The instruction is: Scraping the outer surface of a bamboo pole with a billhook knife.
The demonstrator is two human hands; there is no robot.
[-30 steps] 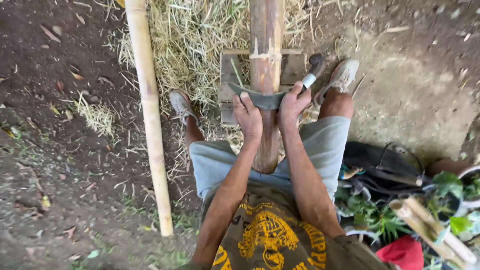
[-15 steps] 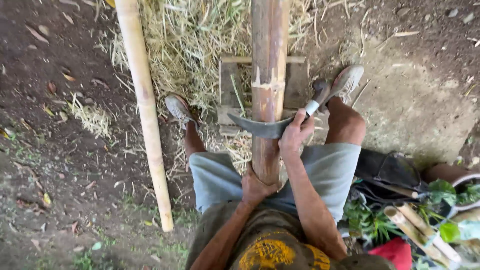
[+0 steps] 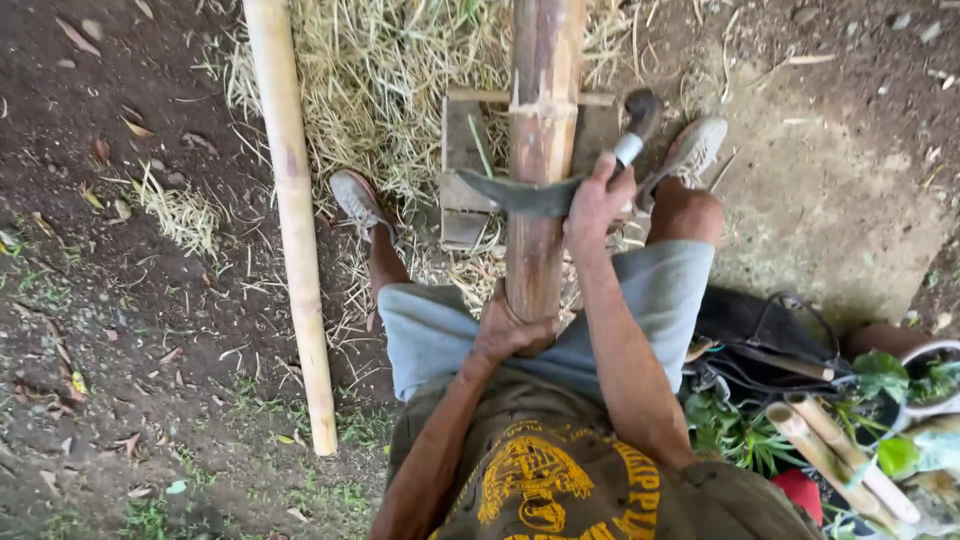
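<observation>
1. Bamboo point(image 3: 540, 150) is a thick brown pole. It runs from far to near in the middle of the scene, between the knees of the seated person.
2. Its near end is at the lap, and the left hand point(image 3: 512, 332) is wrapped around it there, fingers closed on the pole.
3. The right hand point(image 3: 597, 205) is farther along the pole, on its right side. Its fingers are closed around the handle of a knife point(image 3: 535, 195).
4. The knife has a dark curved blade that lies across the bamboo, touching it just nearer than a node ring. The handle has a pale metal collar and a dark end pointing far and right.
5. Under the bamboo, on the ground, there is a wooden block point(image 3: 465, 190), grey and worn, lying in dry straw point(image 3: 390, 80).
6. The shoes point(image 3: 358, 198) stand on both sides of the block, one at left and one at right.
7. A second, pale pole point(image 3: 295, 230) lies on the soil at left, well apart from the hands.
8. At near right there are green plants point(image 3: 735, 430), short cut bamboo pieces point(image 3: 835, 460) and a dark bag point(image 3: 760, 325).
</observation>
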